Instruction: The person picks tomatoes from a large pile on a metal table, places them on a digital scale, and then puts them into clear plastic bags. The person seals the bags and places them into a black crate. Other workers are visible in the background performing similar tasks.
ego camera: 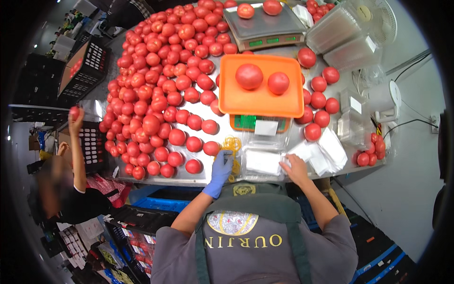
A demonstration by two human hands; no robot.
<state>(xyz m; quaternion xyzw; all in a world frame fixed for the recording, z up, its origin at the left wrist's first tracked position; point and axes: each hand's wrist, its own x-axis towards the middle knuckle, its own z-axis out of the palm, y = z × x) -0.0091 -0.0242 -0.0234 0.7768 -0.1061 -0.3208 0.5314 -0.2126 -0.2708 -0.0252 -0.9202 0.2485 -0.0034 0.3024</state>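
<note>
A clear plastic clamshell container (244, 169) lies with its lid (280, 140) raised at the table's front edge. Inside its base is a white paper liner (263, 162). My right hand (296, 169), bare, touches the container's right edge with its fingertips; whether they pinch it is unclear. Left of the container, my left hand (222, 169) wears a blue glove and rests by yellow rubber bands (232, 143); its fingertips are partly hidden. Beyond the lid, two tomatoes (249, 76) sit on an orange tray (260, 106) atop a scale with a green display (244, 121).
Many loose tomatoes (150, 124) cover the table's left side; several more lie right of the tray. White liners (328, 152) and stacked clear containers (354, 129) occupy the right. A second scale (262, 26) and a fan (385, 21) stand behind. At left, another person's hand (75, 122) holds a tomato.
</note>
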